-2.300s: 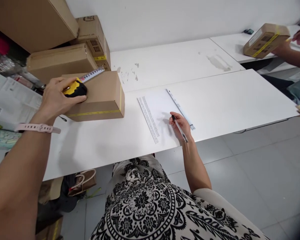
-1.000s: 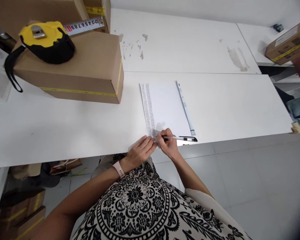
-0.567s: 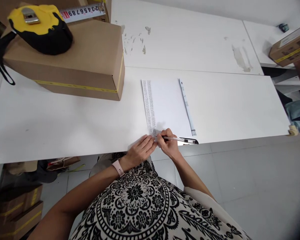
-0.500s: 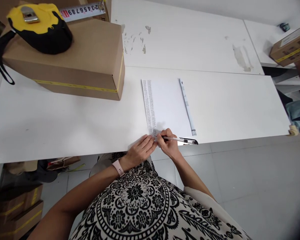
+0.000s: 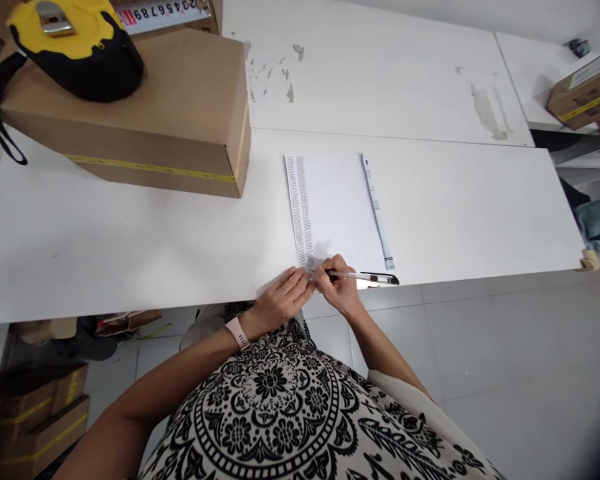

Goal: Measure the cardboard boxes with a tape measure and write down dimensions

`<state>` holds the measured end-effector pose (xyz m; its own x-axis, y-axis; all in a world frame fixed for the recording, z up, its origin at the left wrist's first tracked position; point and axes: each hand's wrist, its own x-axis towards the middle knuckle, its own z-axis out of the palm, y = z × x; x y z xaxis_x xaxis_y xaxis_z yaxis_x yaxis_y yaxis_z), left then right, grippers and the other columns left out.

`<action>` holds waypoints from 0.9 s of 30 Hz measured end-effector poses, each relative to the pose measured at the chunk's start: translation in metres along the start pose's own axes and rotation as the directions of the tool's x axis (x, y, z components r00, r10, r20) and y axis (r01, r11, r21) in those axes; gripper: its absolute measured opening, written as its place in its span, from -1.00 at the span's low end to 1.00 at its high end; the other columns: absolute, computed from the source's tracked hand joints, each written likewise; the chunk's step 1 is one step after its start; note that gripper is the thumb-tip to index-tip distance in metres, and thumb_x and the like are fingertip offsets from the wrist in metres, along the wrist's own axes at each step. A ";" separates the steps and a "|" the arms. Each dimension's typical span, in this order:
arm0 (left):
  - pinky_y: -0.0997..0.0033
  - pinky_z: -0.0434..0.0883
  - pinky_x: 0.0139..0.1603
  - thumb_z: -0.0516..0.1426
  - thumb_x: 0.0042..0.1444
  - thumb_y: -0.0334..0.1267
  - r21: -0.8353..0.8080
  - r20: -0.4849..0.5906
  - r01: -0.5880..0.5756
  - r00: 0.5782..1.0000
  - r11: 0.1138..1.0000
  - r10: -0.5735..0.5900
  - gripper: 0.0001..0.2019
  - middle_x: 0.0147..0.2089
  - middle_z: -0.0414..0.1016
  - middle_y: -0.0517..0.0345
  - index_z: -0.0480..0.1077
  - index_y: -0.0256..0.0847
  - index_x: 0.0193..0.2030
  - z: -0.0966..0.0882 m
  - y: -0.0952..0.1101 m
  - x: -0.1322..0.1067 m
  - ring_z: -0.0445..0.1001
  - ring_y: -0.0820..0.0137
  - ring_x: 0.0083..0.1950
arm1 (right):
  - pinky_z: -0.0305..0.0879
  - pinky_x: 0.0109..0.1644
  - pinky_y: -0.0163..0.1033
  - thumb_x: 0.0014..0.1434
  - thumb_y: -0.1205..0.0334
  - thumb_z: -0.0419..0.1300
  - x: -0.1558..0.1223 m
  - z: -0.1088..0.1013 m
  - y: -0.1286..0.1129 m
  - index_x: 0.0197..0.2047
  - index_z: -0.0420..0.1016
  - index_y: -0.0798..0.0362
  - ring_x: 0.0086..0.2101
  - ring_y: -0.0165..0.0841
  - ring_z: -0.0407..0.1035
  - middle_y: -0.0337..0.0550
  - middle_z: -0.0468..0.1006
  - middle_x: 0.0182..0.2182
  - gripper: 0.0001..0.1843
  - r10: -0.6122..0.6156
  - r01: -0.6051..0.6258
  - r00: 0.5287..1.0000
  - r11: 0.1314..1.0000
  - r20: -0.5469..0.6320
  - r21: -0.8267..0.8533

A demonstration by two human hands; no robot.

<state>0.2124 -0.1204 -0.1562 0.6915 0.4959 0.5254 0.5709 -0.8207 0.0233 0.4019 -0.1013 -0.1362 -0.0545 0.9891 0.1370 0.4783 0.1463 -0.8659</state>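
Observation:
A sheet of white paper [image 5: 337, 207] lies near the front edge of the white table, with two columns of small dark writing down its left side. My right hand [image 5: 339, 285] is closed round a clear pen with a black cap [image 5: 370, 276]; its tip meets the paper by the lower end of the second column. Flat at the bottom left corner of the sheet rests my left hand [image 5: 284, 295], fingers stretched out. Its fingertips are close beside the pen tip. Along the paper's right side runs a narrow pale blue printed strip [image 5: 377, 212].
Left on the table [image 5: 460, 207] stands a cardboard box [image 5: 170, 113], topped by a yellow and black tape measure [image 5: 75, 47] with its blade out. Another box [image 5: 587, 90] is at the far right, by a person's arm. Below left are more boxes [image 5: 55, 427].
The view has shifted slightly, so the table items appear a little displaced. Both hands keep nearly the same place on the paper, and the pen stays in my right hand.

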 end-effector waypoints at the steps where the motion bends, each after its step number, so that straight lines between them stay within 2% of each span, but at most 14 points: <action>1: 0.11 0.48 0.32 0.09 0.37 -0.41 0.000 -0.008 -0.002 1.000 1.000 0.002 -0.69 0.11 0.63 -0.14 0.43 -0.44 0.20 0.000 0.000 0.001 0.58 0.18 0.20 | 0.05 -0.55 -0.35 0.30 0.23 0.15 0.000 0.000 0.000 -0.38 0.13 -0.05 -0.64 -0.51 0.08 -0.43 0.22 -0.61 -0.74 0.000 0.000 1.000 1.000 -0.004 0.005; 8: 0.11 0.50 0.29 0.12 0.35 -0.42 -0.002 -0.031 -0.004 1.000 1.000 0.004 -0.72 0.09 0.64 -0.13 0.46 -0.46 0.15 -0.001 0.000 0.003 0.60 0.16 0.15 | 0.03 -0.53 -0.35 0.30 0.24 0.14 0.001 0.001 0.000 -0.38 0.11 -0.06 -0.63 -0.51 0.04 -0.45 0.18 -0.61 -0.73 -0.034 0.034 0.999 0.999 -0.018 -0.017; 18: 0.09 0.42 0.37 0.09 0.36 -0.43 -0.018 -0.015 -0.003 1.000 1.000 0.002 -0.68 0.15 0.60 -0.21 0.41 -0.48 0.20 0.002 0.000 -0.001 0.53 0.15 0.26 | 0.04 -0.52 -0.34 0.28 0.25 0.14 0.002 0.001 0.000 -0.38 0.08 -0.06 -0.62 -0.51 0.05 -0.45 0.18 -0.61 -0.73 -0.033 0.032 0.999 0.999 -0.008 -0.023; 27: 0.11 0.49 0.32 0.09 0.37 -0.43 -0.004 0.003 -0.001 1.000 1.000 0.001 -0.70 0.12 0.63 -0.13 0.43 -0.42 0.19 -0.001 0.000 0.001 0.57 0.18 0.22 | 0.04 -0.53 -0.34 0.28 0.26 0.14 0.002 0.001 -0.001 -0.38 0.09 -0.06 -0.63 -0.51 0.05 -0.45 0.17 -0.61 -0.74 -0.019 0.019 1.000 1.000 -0.007 -0.007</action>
<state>0.2123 -0.1202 -0.1552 0.6932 0.4958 0.5231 0.5685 -0.8223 0.0260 0.4003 -0.0995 -0.1352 -0.0575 0.9860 0.1567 0.4830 0.1648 -0.8600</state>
